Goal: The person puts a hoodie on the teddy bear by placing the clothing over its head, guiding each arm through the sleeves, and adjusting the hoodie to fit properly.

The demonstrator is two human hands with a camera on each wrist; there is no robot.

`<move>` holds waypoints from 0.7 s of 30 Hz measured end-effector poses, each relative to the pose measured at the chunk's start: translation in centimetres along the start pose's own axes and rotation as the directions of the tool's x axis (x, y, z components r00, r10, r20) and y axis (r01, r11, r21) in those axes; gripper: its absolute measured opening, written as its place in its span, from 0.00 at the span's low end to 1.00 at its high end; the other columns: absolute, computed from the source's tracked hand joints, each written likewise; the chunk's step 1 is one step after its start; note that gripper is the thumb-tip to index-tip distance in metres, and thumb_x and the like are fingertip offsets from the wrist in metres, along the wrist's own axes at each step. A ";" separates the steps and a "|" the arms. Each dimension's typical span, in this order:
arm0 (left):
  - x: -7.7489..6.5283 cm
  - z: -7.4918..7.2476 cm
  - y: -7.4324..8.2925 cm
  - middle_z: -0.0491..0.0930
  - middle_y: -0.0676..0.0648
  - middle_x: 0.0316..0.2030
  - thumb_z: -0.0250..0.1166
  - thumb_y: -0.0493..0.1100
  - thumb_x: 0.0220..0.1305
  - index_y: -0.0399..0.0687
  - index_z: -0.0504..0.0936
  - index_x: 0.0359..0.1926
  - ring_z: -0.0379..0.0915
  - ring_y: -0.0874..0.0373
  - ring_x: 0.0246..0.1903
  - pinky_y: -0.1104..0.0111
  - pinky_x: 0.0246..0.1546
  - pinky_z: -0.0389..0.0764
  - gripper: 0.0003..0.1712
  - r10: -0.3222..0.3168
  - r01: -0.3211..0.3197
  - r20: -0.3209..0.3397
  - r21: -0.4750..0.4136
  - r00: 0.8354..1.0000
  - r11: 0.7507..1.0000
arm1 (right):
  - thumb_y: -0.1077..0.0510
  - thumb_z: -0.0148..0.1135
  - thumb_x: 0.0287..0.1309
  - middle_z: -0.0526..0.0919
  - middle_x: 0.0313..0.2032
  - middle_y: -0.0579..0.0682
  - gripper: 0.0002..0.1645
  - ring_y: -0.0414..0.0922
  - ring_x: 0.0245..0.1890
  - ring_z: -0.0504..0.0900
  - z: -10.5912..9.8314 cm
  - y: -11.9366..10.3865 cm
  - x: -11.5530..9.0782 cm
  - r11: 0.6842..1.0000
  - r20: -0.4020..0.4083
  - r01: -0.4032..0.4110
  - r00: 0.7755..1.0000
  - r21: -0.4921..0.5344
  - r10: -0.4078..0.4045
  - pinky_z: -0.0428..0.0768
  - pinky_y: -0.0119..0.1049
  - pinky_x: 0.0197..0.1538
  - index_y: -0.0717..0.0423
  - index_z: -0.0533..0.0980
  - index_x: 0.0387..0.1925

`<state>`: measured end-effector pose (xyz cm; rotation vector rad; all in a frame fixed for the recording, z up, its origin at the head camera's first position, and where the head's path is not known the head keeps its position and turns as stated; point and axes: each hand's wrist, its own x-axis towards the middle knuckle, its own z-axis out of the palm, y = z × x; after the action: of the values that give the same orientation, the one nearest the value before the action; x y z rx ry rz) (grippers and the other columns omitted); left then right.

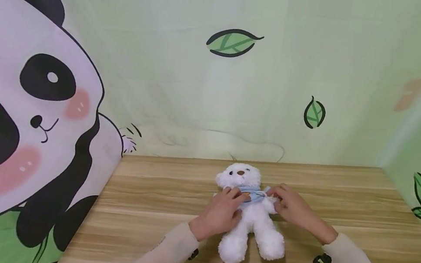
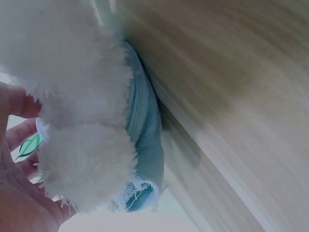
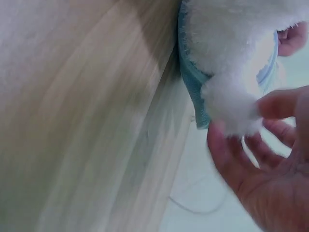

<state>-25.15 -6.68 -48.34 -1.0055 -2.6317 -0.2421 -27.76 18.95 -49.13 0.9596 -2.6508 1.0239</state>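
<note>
A white plush bear [image 1: 255,218] lies on its back on the wooden table, head toward the wall. Light blue cloth clothing [image 1: 253,194] is bunched across its chest, and the wrist views show it also under the back. My left hand [image 1: 220,211] lies over the bear's chest and arm, its fingers bent at the blue cloth. In the left wrist view, that hand's thumb and fingers surround the furry arm [image 2: 87,164]. On the other side, my right hand [image 1: 290,205] holds the bear's other arm [image 3: 234,104] between thumb and fingers, beside the cloth's edge.
The wooden table [image 1: 153,212] runs back to a pale green wall cloth [image 1: 163,64] printed with leaves and a large panda [image 1: 37,128]. Black wrist devices, one being the right camera [image 1: 322,262], hang under the sleeves close to the tabletop.
</note>
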 end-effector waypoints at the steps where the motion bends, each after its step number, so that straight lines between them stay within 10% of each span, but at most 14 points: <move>1: 0.0 -0.1 0.0 0.75 0.53 0.44 0.60 0.46 0.67 0.57 0.76 0.59 0.68 0.58 0.37 0.73 0.31 0.70 0.19 -0.003 0.004 0.011 -0.013 1.000 1.000 | 0.73 0.55 0.56 0.81 0.43 0.53 0.18 0.42 0.37 0.78 -0.1 0.0 -0.1 0.999 0.013 -0.032 0.999 0.034 0.031 0.78 0.32 0.37 0.58 0.79 0.46; 13: 0.1 -0.3 -0.3 0.72 0.52 0.45 0.59 0.56 0.69 0.60 0.73 0.63 0.66 0.58 0.40 0.71 0.34 0.73 0.24 -0.028 0.030 0.090 -0.022 0.996 0.999 | 0.76 0.61 0.55 0.79 0.52 0.64 0.24 0.50 0.43 0.81 0.0 0.2 -0.2 0.973 0.086 0.066 0.992 0.222 -0.087 0.83 0.40 0.43 0.64 0.75 0.54; 21: -0.1 -0.4 -0.7 0.71 0.53 0.44 0.60 0.54 0.69 0.59 0.72 0.63 0.65 0.59 0.39 0.71 0.35 0.72 0.24 -0.003 0.010 0.102 -0.066 0.995 0.998 | 0.65 0.66 0.59 0.76 0.56 0.65 0.25 0.60 0.51 0.78 0.7 0.2 -0.1 0.954 0.147 -0.092 0.988 0.284 0.052 0.83 0.35 0.41 0.63 0.70 0.57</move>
<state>-25.48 -7.35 -48.06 -1.0577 -2.7354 -0.2892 -27.73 18.65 -49.84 1.0278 -2.7135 1.4467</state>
